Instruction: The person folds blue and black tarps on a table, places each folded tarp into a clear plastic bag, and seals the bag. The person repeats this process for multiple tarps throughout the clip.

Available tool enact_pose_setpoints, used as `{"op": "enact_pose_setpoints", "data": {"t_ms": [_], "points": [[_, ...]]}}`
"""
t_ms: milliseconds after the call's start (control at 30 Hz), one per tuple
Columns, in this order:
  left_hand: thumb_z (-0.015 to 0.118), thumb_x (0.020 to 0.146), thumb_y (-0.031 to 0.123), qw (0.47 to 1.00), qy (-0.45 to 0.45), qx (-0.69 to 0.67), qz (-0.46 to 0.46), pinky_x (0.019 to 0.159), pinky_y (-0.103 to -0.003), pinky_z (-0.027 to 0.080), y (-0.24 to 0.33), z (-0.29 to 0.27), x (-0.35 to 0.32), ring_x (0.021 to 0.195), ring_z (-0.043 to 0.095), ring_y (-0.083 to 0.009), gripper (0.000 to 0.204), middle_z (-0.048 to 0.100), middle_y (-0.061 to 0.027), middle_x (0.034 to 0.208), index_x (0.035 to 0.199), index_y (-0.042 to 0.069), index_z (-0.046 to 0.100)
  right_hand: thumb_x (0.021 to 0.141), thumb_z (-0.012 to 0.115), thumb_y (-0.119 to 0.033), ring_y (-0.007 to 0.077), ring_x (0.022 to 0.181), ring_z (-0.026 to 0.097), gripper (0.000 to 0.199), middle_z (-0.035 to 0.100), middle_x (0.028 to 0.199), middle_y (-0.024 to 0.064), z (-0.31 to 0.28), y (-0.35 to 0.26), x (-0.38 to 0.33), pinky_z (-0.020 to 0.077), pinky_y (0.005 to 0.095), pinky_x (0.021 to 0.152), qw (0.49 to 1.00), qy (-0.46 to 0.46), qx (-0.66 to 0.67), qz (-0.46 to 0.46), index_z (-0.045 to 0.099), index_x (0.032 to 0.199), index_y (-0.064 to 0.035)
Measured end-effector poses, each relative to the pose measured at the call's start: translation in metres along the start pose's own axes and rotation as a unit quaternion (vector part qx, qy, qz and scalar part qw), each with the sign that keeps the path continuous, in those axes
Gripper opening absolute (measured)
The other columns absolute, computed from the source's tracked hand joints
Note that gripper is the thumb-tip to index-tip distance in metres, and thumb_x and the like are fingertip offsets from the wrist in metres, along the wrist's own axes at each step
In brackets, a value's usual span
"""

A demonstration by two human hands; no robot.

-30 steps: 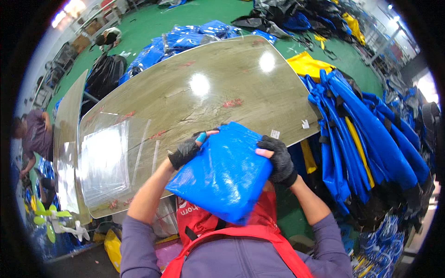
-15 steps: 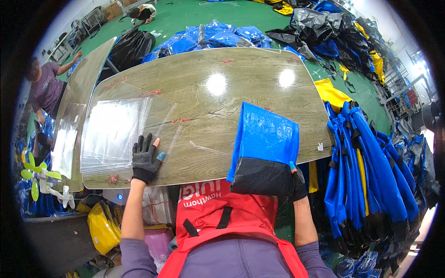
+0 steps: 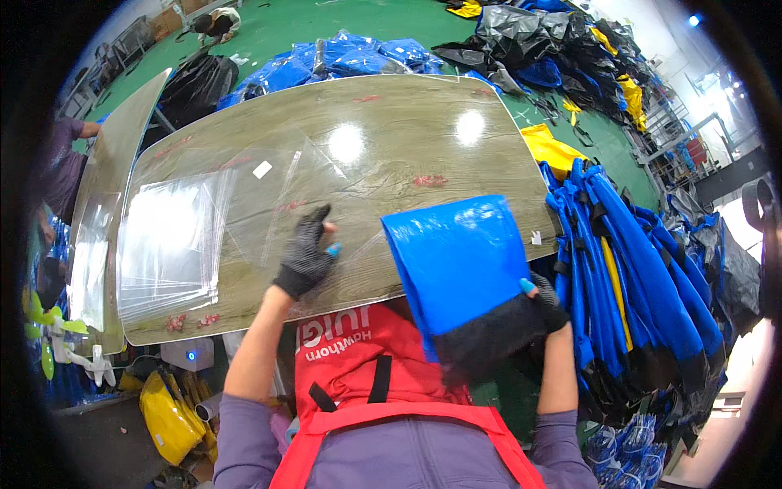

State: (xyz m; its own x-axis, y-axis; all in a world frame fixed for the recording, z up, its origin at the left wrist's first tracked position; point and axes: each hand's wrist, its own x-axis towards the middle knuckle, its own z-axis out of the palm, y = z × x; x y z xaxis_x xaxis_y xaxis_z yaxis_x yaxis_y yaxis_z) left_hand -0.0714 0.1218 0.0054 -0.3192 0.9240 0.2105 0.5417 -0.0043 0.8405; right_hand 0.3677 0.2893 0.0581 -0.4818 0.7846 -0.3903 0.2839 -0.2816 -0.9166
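Note:
My right hand [image 3: 551,306], in a dark glove with teal tape on the thumb, grips the right edge of a folded blue-and-black tarpaulin bag [image 3: 460,261]. The bag is tilted over the table's near edge, its black end toward me. My left hand [image 3: 305,257], gloved with bare fingertips, is over a clear plastic bag [image 3: 281,183] bearing a small white label. Its fingers are extended, with the thumb apart from them. Left of it lies a stack of clear plastic bags [image 3: 175,236]. Both rest on the wood-patterned table [image 3: 407,130].
Blue tarpaulin bags [image 3: 627,253] hang off the table's right end, beside a yellow piece [image 3: 550,151]. Blue packed bundles [image 3: 350,57] lie beyond the far edge. A small green fan [image 3: 53,326] stands at left, near another person [image 3: 65,163]. A second person [image 3: 216,24] crouches far back.
My left hand has moved right from the stack, and a clear plastic bag has slid right with it. The blue-and-black bag has turned and come slightly nearer me. My view has shifted slightly.

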Motion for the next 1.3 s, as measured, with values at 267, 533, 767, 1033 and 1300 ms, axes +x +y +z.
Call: {"op": "enact_pose_setpoints", "data": {"t_ms": [267,533,767,1033,1300], "points": [[0.069,0.076,0.022,0.980,-0.031,0.184,0.064,0.108,-0.045,0.030,-0.041,-0.031,-0.010,0.128,0.043,-0.0369,0.023,0.055,-0.0197,0.128,0.090,0.005,0.062,0.088,0.065,-0.030,0.0169,0.094,0.061,0.046,0.065,0.109,0.0102,0.081,0.024,0.018,0.0487,0.0303,0.082,0.996,-0.081,0.031,0.027,0.059,0.119,0.0019],[0.064,0.081,0.014,0.981,0.043,-0.061,-0.182,0.084,-0.035,0.046,-0.028,-0.016,-0.001,0.095,0.061,-0.0229,0.011,0.066,-0.0142,0.104,0.085,0.005,0.060,0.088,0.064,-0.029,0.0155,0.090,0.060,0.042,0.065,0.103,0.0084,0.086,-0.010,0.012,0.0491,0.0297,0.079,0.995,-0.076,0.024,0.063,0.060,0.116,0.0020],[0.060,0.085,0.015,0.996,0.006,0.086,-0.011,0.081,-0.036,0.048,0.019,-0.037,-0.032,0.086,0.060,-0.0253,0.016,0.063,-0.0144,0.102,0.092,0.001,0.057,0.083,0.069,-0.034,0.0189,0.093,0.059,0.049,0.064,0.106,0.0106,0.206,0.027,0.001,0.0486,0.0337,0.084,0.977,-0.201,0.043,-0.059,0.059,0.116,0.0016],[0.057,0.088,0.014,0.991,0.047,0.123,-0.013,0.097,-0.040,0.041,0.040,-0.045,-0.073,0.112,0.056,-0.0338,0.013,0.059,-0.0209,0.119,0.091,0.002,0.056,0.087,0.061,-0.036,0.0135,0.061,0.057,0.033,0.061,0.068,0.0039,0.220,-0.002,0.123,0.0453,0.0289,0.056,0.973,-0.219,-0.051,-0.047,0.064,0.089,-0.0029],[0.056,0.088,0.019,0.975,0.060,0.213,-0.002,0.107,-0.049,0.031,0.029,-0.044,-0.095,0.129,0.039,-0.0405,0.030,0.052,-0.0205,0.131,0.115,0.006,0.059,0.088,0.063,-0.041,0.0135,0.083,0.061,0.046,0.066,0.094,0.0080,0.211,-0.006,0.075,0.0499,0.0278,0.073,0.979,-0.200,0.034,-0.030,0.063,0.110,-0.0008]]}}
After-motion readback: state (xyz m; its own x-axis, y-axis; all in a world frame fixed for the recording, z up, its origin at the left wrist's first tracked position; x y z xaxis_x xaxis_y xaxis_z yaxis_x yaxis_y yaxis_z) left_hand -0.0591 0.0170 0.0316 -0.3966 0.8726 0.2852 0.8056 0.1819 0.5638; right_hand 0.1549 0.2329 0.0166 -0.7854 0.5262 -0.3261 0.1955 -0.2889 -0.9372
